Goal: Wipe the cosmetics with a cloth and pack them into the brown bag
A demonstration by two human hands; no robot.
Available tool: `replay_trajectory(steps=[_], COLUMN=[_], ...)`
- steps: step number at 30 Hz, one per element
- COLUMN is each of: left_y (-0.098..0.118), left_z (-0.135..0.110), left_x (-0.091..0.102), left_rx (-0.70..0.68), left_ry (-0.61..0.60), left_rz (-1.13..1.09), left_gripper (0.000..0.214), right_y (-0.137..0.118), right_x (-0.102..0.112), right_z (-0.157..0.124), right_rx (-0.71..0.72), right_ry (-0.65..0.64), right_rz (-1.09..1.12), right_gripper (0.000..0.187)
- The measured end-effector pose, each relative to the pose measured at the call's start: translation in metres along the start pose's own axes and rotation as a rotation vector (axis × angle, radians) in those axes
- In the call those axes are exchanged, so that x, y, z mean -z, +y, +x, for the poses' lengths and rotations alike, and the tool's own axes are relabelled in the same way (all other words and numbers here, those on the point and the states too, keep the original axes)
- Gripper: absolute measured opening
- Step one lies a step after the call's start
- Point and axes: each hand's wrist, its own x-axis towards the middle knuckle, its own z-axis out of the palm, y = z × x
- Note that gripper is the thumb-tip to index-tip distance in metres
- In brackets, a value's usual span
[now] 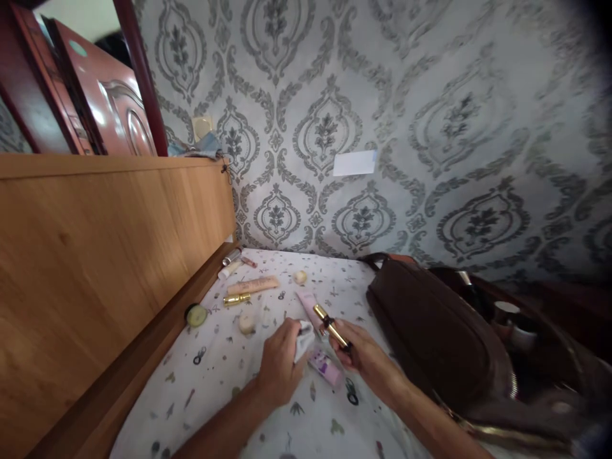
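My left hand (pixel 282 360) is closed on a small white cloth or wipe (pixel 304 341) just above the patterned bed sheet (pixel 229 389). My right hand (pixel 363 354) grips a slim gold and black cosmetic tube (pixel 331 327), whose gold end points up and left towards the cloth. The two hands are close together, nearly touching. Under them lie a pink tube (pixel 307 303) and a small lilac tube (pixel 325 368) on the sheet.
Several cosmetics lie scattered at the far left: a peach tube (pixel 253 285), a gold lipstick (pixel 236 299), a round green tin (pixel 196 314), a white pad (pixel 247 324). A brown open bag (pixel 430 331) with jars sits right. A wooden headboard (pixel 95 255) rises left.
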Motion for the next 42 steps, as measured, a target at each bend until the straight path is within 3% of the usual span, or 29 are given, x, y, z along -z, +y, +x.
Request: replay_trajectory(steps=[3,6,9,13,17,22,27,30,33,38,42], left_y=[0.010,0.024,0.036,0.047,0.056,0.071,0.073,0.068,0.063,0.058,0.058], left_z=[-0.003,-0.006,-0.004,0.002,0.012,0.029,0.031,0.023,0.015,0.012,0.010], left_x=[0.000,-0.003,-0.007,-0.014,-0.021,-0.029,-0.039,-0.041,-0.041,-0.047,-0.049], left_rx=[-0.028,-0.169,-0.272,-0.281,-0.158,0.117,0.418,0.530,0.530,0.324,0.353], left_ry=[-0.022,-0.140,-0.252,-0.327,-0.342,-0.391,-0.163,-0.011,0.028,-0.159,-0.131], left_rz=[-0.038,-0.001,0.122,0.255,0.139,0.049,-0.258,-0.313,-0.291,-0.254,-0.220], left_gripper=[0.023,0.031,0.029,0.029,0.025,0.029,0.041,0.039,0.039,0.034,0.037], right_y=[0.013,0.020,0.023,0.027,0.031,0.038,0.044,0.045,0.047,0.050,0.049], right_x=[0.002,0.004,0.010,0.021,0.028,0.035,0.041,0.042,0.042,0.041,0.037], right_z=[-0.038,-0.063,-0.076,-0.083,-0.085,-0.081,-0.077,-0.074,-0.074,-0.077,-0.080], right_rx=[-0.106,-0.171,-0.212,-0.221,-0.109,0.088,0.123,0.127,0.134,0.100,0.035], right_ry=[-0.070,-0.126,-0.154,-0.190,-0.179,-0.066,0.015,0.038,0.016,-0.099,-0.149], right_rz=[0.056,0.153,0.246,0.296,0.219,0.124,0.204,0.245,0.248,0.265,0.302], right_gripper=[0.054,0.052,0.050,0.049,0.047,0.045,0.047,0.046,0.045,0.042,0.041])
